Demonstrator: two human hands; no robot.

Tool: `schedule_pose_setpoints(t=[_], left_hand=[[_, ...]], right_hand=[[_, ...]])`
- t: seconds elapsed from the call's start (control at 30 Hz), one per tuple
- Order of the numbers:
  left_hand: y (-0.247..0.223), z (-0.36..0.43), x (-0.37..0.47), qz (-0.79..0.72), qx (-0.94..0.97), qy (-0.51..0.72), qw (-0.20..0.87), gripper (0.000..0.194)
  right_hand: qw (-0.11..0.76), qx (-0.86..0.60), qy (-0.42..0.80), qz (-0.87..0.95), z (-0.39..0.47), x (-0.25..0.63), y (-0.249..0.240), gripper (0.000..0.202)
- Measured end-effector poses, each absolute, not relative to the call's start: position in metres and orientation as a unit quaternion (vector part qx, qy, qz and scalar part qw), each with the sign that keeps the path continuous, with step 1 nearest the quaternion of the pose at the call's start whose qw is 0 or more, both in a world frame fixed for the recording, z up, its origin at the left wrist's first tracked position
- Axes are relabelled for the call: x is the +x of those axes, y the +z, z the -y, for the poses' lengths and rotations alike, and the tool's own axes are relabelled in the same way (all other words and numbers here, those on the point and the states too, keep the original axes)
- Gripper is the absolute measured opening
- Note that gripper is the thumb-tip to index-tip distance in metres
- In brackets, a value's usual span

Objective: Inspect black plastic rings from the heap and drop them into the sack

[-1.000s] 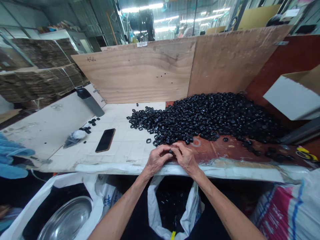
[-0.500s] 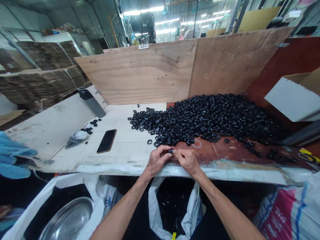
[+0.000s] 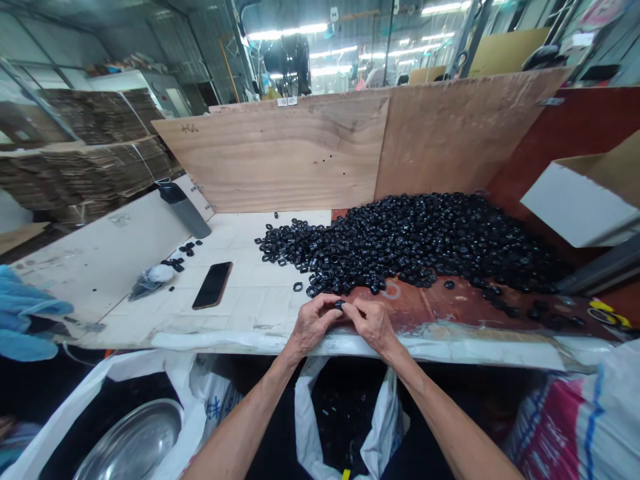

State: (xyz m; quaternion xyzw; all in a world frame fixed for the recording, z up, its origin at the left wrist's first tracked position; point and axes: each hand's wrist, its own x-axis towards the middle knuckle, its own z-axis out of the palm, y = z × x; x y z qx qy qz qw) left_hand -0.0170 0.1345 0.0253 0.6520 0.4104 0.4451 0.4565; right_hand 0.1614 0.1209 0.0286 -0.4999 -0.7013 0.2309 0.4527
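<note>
Near the front edge of the bench, my left hand (image 3: 315, 325) and my right hand (image 3: 371, 325) meet at a small black plastic ring (image 3: 339, 305). Thumb and fingers of the left hand pinch it, and the right fingertips press on its other side. Part of the ring is hidden by the fingers. Just beyond my hands spreads a large heap of black plastic rings (image 3: 415, 233). One loose ring (image 3: 298, 287) lies left of the heap. Below the bench edge, between my forearms, hangs an open white sack (image 3: 307, 427) with dark pieces inside.
A phone (image 3: 213, 285), a grey bottle (image 3: 185, 210) and a small plastic bag (image 3: 150, 281) are on the bench's left side. Wooden boards (image 3: 280, 157) wall the back. A white box (image 3: 575, 203) stands right. A metal bowl (image 3: 137, 440) rests in another sack lower left.
The camera view has shifted slightly. Both hands stay at the same spot, and the small ring between the fingertips appears turned a little.
</note>
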Motion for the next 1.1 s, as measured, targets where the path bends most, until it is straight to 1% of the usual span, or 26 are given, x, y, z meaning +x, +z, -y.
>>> schedule_pose_setpoints(t=[0.03,0.1,0.13,0.3,0.4,0.53,0.6,0.67,0.73,0.87,0.97,1.1], left_hand=[[0.025,-0.134,-0.017,-0.409,0.649,0.445,0.461,0.022],[0.026,-0.134,-0.016,-0.407,0.647,0.444,0.468,0.022],[0.027,-0.134,-0.016,-0.407,0.649,0.443,0.466,0.022],[0.026,-0.135,-0.017,-0.395,0.700,0.432,0.410,0.023],[0.019,-0.137,-0.017,-0.370,0.757,0.444,0.306,0.021],[0.011,-0.128,-0.013,-0.335,0.816,0.447,0.150,0.021],[0.010,-0.116,-0.012,-0.324,0.828,0.448,0.093,0.022],[0.010,-0.099,-0.015,-0.316,0.832,0.453,0.056,0.026],[0.008,-0.079,-0.019,-0.310,0.838,0.447,0.045,0.030],[-0.011,-0.040,-0.031,-0.291,0.865,0.405,0.060,0.034],[-0.036,-0.023,-0.033,-0.294,0.871,0.389,0.063,0.033],[-0.059,-0.021,-0.028,-0.289,0.875,0.386,0.025,0.035]], right_hand=[[0.456,-0.500,0.227,0.700,-0.121,0.161,0.028,0.028],[0.471,-0.478,0.231,0.704,-0.122,0.162,0.025,0.017],[0.476,-0.465,0.239,0.707,-0.123,0.162,0.023,0.015],[0.460,-0.480,0.273,0.696,-0.125,0.161,0.020,0.014],[0.450,-0.507,0.280,0.680,-0.122,0.158,0.024,0.016],[0.447,-0.562,0.419,0.555,-0.107,0.150,0.034,0.020],[0.451,-0.571,0.487,0.483,-0.093,0.147,0.039,0.023],[0.451,-0.560,0.528,0.452,-0.075,0.147,0.041,0.029],[0.444,-0.543,0.541,0.464,-0.054,0.148,0.039,0.034],[0.415,-0.555,0.549,0.468,-0.013,0.148,0.019,0.031],[0.396,-0.579,0.586,0.405,0.002,0.140,-0.003,0.031],[0.361,-0.602,0.629,0.333,0.000,0.133,-0.024,0.037]])
